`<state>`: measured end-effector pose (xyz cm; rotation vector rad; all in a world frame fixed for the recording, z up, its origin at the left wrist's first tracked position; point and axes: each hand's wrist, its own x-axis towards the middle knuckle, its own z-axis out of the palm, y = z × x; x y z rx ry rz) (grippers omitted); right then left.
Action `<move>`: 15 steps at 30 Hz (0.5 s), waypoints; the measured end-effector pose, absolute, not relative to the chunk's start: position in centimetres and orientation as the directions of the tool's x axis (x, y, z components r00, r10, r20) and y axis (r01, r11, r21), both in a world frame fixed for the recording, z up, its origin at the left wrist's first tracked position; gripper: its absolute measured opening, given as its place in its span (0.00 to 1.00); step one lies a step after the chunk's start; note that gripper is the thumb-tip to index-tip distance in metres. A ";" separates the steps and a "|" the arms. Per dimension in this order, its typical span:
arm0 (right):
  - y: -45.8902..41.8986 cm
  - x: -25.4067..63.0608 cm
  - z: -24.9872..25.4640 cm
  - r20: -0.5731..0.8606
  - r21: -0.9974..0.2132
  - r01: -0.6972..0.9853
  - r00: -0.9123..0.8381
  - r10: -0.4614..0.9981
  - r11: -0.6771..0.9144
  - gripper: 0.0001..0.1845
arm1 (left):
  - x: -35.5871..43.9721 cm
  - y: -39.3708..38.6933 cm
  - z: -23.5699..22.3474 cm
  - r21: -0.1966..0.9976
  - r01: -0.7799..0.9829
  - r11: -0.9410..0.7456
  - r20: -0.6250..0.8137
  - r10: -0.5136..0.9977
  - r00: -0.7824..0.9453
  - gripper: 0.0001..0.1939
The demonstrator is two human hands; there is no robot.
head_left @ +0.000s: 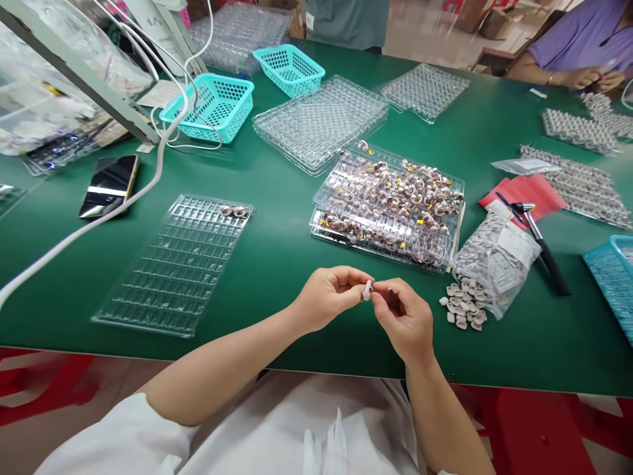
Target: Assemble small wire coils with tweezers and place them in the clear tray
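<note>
Between the fingertips of my left hand (329, 297) and my right hand (405, 316) is a small white plastic part (366, 290), pinched from both sides above the green table. It looks like a small earbud-like housing; its exact kind is too small to tell. Just beyond my hands, stacked clear trays (386, 247) carry many similar parts (395, 181) with brown and yellow bits. A long clear tray (163, 270) lies to the left, with two white parts (233, 211) in its far right corner. Loose white shell pieces (465, 305) lie right of my right hand.
A plastic bag of shells (499, 264) and a black-handled tool (546, 254) lie at right, near red sheets (539, 194). Turquoise baskets (212, 109), stacked empty trays (321, 122), a phone (109, 187) and a white cable (161, 155) are farther off. A co-worker in purple (583, 46) sits across.
</note>
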<state>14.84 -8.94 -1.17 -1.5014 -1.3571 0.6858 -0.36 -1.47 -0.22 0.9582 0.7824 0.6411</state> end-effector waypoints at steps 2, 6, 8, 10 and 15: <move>-8.9 14.7 -1.1 0.206 -0.907 0.407 0.206 0.957 0.108 0.05 | -0.4 -1.6 -0.3 0.911 -0.123 0.393 -0.263 0.785 0.561 0.07; -9.0 14.7 -1.2 0.228 -0.913 0.380 0.171 0.959 0.149 0.08 | -0.4 -1.6 0.0 0.920 -0.133 0.369 -0.239 0.795 0.558 0.06; -9.1 14.6 -1.3 0.240 -0.909 0.383 0.162 0.957 0.163 0.08 | -0.4 -1.5 0.2 0.910 -0.146 0.388 -0.246 0.788 0.564 0.06; -9.1 14.6 -1.4 0.255 -0.904 0.389 0.161 0.953 0.177 0.08 | -0.3 -1.5 0.4 0.902 -0.150 0.405 -0.256 0.780 0.571 0.07; -9.0 14.1 -1.5 0.180 -0.938 0.333 0.238 0.955 0.094 0.05 | -0.1 -1.8 0.3 0.918 -0.106 0.381 -0.268 0.796 0.542 0.10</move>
